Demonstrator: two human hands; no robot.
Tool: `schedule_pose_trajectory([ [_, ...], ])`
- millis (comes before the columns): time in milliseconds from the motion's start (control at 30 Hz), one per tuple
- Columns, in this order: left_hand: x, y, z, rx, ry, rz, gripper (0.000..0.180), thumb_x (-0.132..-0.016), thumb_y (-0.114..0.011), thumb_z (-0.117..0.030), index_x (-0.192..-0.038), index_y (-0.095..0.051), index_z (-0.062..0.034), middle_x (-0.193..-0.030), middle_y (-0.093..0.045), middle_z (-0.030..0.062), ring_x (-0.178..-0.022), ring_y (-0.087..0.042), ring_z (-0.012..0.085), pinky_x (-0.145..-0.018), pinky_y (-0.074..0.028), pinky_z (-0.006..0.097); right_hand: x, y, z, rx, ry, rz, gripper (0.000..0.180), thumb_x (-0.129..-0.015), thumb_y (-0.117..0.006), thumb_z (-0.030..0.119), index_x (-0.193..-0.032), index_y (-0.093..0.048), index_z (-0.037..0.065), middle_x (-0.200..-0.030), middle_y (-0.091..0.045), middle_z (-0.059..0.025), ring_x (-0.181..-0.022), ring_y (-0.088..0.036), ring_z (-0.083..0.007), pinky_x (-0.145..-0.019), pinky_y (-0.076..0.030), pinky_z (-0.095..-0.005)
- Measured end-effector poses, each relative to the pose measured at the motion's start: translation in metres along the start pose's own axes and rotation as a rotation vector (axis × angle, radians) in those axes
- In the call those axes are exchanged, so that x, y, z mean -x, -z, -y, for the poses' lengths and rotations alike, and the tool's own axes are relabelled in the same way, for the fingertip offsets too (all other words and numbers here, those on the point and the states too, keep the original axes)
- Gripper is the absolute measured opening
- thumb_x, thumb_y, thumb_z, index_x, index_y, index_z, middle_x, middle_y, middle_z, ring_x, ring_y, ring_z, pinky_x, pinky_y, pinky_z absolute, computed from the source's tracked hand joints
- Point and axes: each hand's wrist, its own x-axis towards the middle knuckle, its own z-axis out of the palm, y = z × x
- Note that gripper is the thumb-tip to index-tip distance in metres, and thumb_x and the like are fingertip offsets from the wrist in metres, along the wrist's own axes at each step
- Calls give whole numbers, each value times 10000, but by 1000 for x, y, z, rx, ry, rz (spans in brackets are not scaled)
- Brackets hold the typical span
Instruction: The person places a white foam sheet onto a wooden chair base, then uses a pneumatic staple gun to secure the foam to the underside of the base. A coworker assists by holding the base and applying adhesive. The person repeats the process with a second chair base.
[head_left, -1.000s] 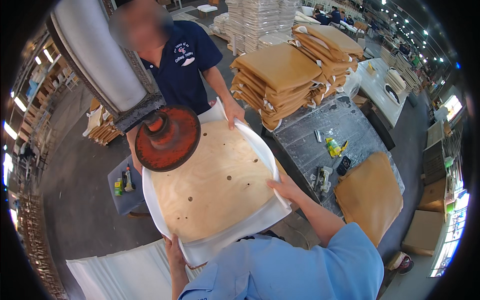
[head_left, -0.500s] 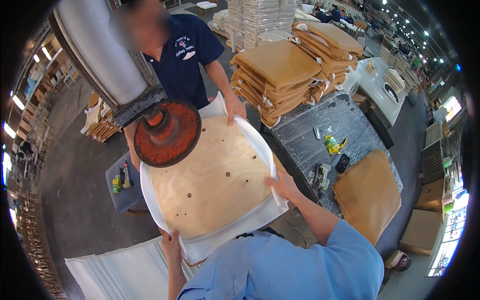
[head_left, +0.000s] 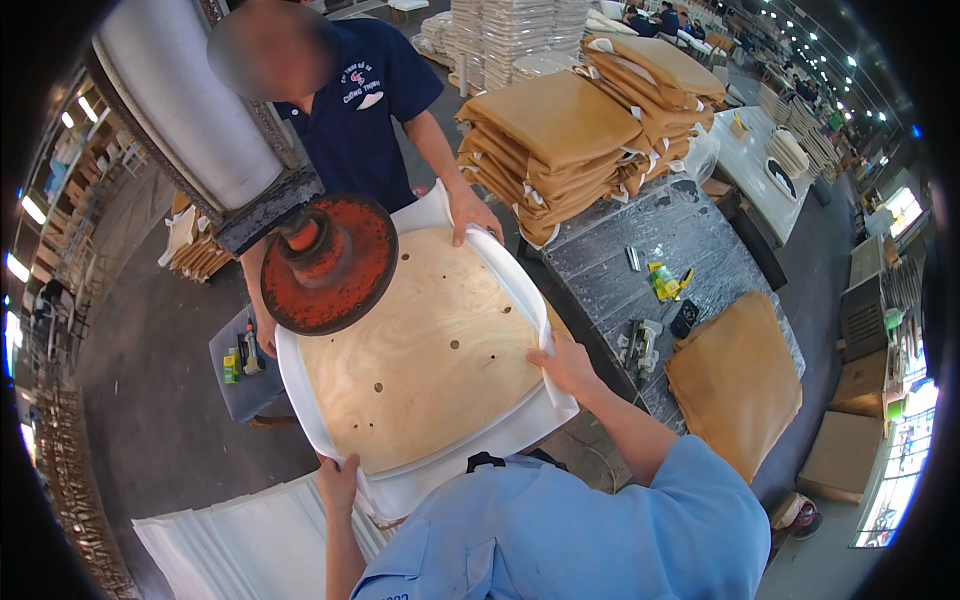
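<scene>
A plywood seat panel point(head_left: 430, 390) with several drilled holes lies face up, with a white cover point(head_left: 520, 420) folded up around its edges. At the near left corner my left hand point(head_left: 338, 484) is closed on the cover's edge, thumb on top. My right hand point(head_left: 565, 364) grips the cover at the right edge, its thumb over the rim by the wood. A round red press plate point(head_left: 330, 265) with worn paint hangs over the panel's far left part and hides it. Across from me, a co-worker's hand point(head_left: 474, 214) holds the cover's far right edge.
A co-worker in a dark shirt point(head_left: 375, 130) stands opposite, beside the press cylinder point(head_left: 185, 90). Folded tan covers point(head_left: 550, 130) are piled on the grey table point(head_left: 600, 265) at right, with a staple gun point(head_left: 645, 345) near them. White sheets point(head_left: 240, 540) lie at lower left.
The view has shifted very slightly. Both my hands keep their hold on the cover, and the panel stays under the press plate; the co-worker's right-side hand has shifted slightly along the cover's edge.
</scene>
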Motion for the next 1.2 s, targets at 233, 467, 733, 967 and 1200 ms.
schedule_pose_trajectory([
  [233, -18, 9, -10, -180, -23, 147, 529, -888, -826, -409, -1143, -798, 53, -1015, -810, 245, -984, -791, 392, -881, -595, 488, -1, 14, 3, 137, -73, 65, 829, -890, -821, 644, -1339, -664, -34, -1263, -732, -319, -1192, -731, -445, -996, -580, -519],
  [467, -17, 9, 21, -259, -293, 69, 562, -845, -862, -483, -1121, -832, 5, -1007, -812, 216, -920, -754, 375, -899, -588, 460, -3, 18, 15, 280, -34, 13, 702, -810, -857, 642, -1255, -792, 103, -1603, -501, -291, -1523, -462, -436, -1188, -416, -586],
  [733, -4, 11, 5, -73, 187, 69, 601, -780, -924, -536, -996, -826, 16, -969, -798, 182, -964, -741, 343, -871, -583, 461, -14, 5, -14, 168, 252, -82, 526, -756, -973, 424, -881, -727, -24, -928, -655, -203, -871, -668, -409, -804, -542, -504],
  [967, 6, 8, -9, -61, 193, -4, 589, -765, -935, -512, -943, -824, 38, -918, -815, 190, -828, -790, 327, -785, -607, 450, -18, 13, -10, 254, 479, -77, 492, -798, -942, 424, -805, -717, -13, -835, -670, -211, -788, -676, -429, -735, -533, -528],
  [1200, 10, -1, -3, 31, 198, -19, 597, -808, -920, -496, -1042, -818, 44, -970, -815, 202, -853, -787, 308, -791, -603, 431, -22, 18, -15, 215, 409, -28, 521, -803, -920, 483, -845, -734, -2, -870, -738, -229, -837, -736, -436, -771, -577, -531],
])
